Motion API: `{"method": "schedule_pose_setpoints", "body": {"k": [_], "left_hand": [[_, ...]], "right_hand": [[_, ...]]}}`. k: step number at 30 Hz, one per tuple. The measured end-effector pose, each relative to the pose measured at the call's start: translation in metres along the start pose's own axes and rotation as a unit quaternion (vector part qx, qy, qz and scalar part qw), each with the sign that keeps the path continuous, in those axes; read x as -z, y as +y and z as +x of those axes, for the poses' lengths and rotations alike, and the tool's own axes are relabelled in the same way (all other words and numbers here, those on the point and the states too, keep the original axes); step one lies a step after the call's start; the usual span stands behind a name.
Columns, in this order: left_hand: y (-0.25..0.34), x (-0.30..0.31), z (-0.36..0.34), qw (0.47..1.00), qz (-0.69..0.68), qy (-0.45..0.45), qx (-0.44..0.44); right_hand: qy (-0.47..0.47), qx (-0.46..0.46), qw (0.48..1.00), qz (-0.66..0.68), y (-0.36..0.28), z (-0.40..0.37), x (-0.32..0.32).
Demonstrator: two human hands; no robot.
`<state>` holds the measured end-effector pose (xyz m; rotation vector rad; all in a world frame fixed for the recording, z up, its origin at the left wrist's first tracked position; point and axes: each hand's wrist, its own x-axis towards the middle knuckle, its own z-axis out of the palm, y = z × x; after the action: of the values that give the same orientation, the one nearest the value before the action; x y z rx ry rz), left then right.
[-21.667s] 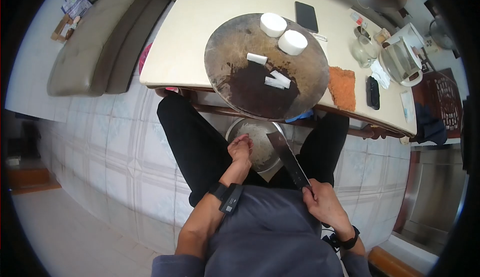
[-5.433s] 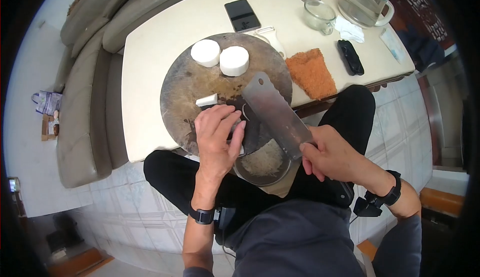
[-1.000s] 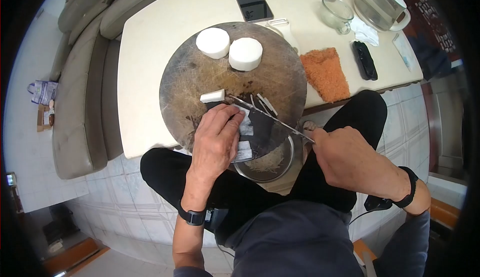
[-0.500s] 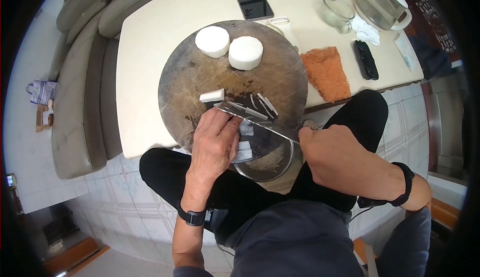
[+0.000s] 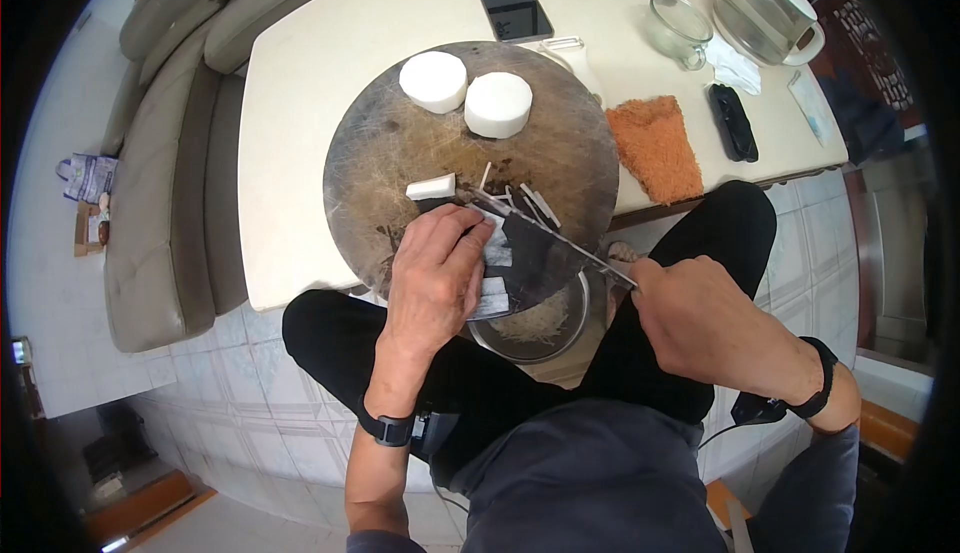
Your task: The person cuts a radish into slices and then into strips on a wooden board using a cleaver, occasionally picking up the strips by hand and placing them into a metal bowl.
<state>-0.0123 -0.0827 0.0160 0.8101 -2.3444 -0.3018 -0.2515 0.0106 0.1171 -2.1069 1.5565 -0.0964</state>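
Observation:
A round wooden cutting board holds two thick white rounds that look like radish, a left round and a right round. My right hand grips the handle of a cleaver, its dark broad blade slanting over the board's near part. Fingers curled, my left hand presses on pale radish slices beside the blade; what lies under the fingertips is mostly hidden. Just beyond them lies a white radish block. Thin radish strips are scattered along the blade's far side.
Below the board's near edge, a metal bowl contains pale shreds. Around the table are a phone, a peeler, an orange cloth, a black case, a glass cup and a pitcher.
My right hand and the cleaver's handle have shifted right and a little toward me. More strips lie along the blade, one standing out beyond it. My left hand stays near the same spot.

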Motion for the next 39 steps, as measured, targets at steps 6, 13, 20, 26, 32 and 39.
{"method": "schedule_pose_setpoints", "body": {"k": [6,13,20,26,32,39], "left_hand": [[0.001,0.001,0.0,1.0,0.005,-0.01,0.007],[0.002,0.002,-0.001,1.0,0.012,-0.016,0.019],[-0.001,-0.001,0.0,1.0,0.005,0.003,-0.008],[0.001,0.001,0.0,1.0,0.002,-0.009,0.004],[0.0,0.002,0.001,0.999,0.01,-0.037,-0.003],[0.0,0.002,0.003,0.999,0.01,-0.049,0.005]], "right_hand": [[-0.029,0.005,0.999,-0.014,-0.001,0.001,0.003],[-0.014,0.079,0.996,-0.027,-0.001,0.012,0.0],[0.017,0.013,1.0,-0.004,0.003,0.007,-0.008],[0.015,-0.007,1.0,0.005,0.007,0.0,-0.005],[0.019,-0.003,0.999,0.034,0.005,0.003,-0.008],[-0.019,-0.091,0.969,0.227,-0.004,-0.007,-0.007]]}}
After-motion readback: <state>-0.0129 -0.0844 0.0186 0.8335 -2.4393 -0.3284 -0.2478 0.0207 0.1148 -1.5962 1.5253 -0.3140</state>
